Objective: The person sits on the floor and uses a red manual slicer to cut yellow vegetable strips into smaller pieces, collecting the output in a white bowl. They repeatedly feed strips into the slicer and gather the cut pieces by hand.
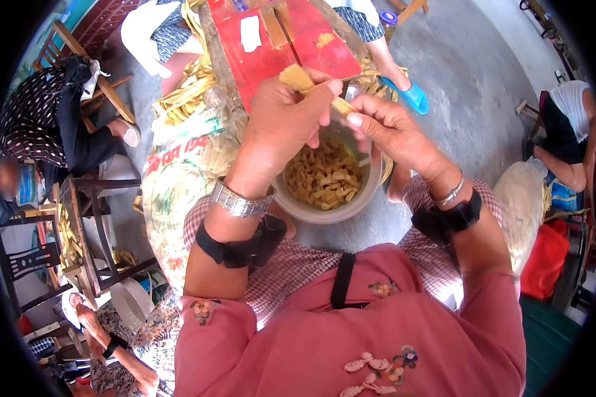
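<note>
Between both hands runs a flat yellowish-tan strip (298, 78) of dried plant-like material, its wide end sticking up past my left fingers. My left hand (290, 114) pinches the strip near its middle. My right hand (385, 121) holds its narrower lower end between thumb and fingers. Below the hands stands a pale round bucket (323, 217) with many short folded tan pieces (328, 173) inside; the hands hide part of its far rim. Just beyond the hands lies a red board (238, 54) with a white piece and wooden strips on it.
A large printed plastic sack (179, 168) bulges at the left, with long yellow strips (191, 92) above it. A pale sack (519, 198) stands at the right. Several people sit around, one wearing a blue slipper (408, 94). A wooden bench frame (87, 233) is at far left.
</note>
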